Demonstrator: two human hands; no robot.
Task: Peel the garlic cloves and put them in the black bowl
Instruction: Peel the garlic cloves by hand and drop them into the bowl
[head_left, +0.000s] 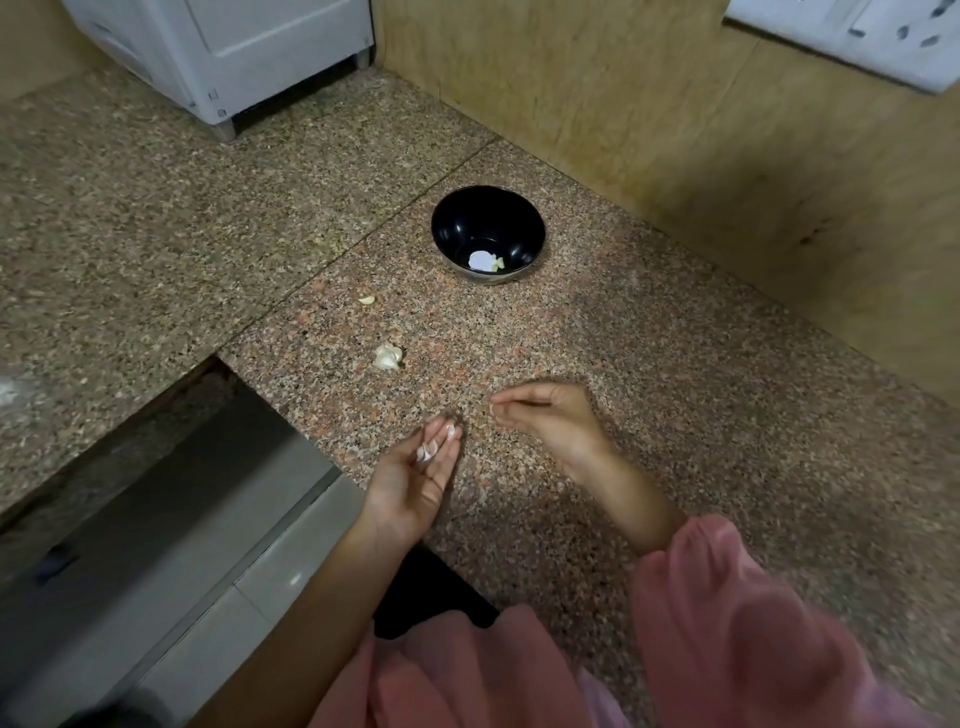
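Observation:
The black bowl (488, 234) stands on the speckled granite counter (649, 389) with a peeled clove (498, 263) at its bottom beside a bright white glare spot. A loose clove (367, 300) and a small garlic cluster (388, 357) lie on the counter in front of the bowl. My left hand (415, 483), palm up, holds white garlic peel (434, 447) at its fingertips. My right hand (545, 415) is blurred, fingers pinched together near a small pale bit; what it holds is unclear.
A white appliance (234, 52) stands at the back left. A yellowish wall (675, 130) runs along the counter's far and right side. The counter edge drops at the lower left to a grey floor (156, 519). Pink sleeves fill the bottom.

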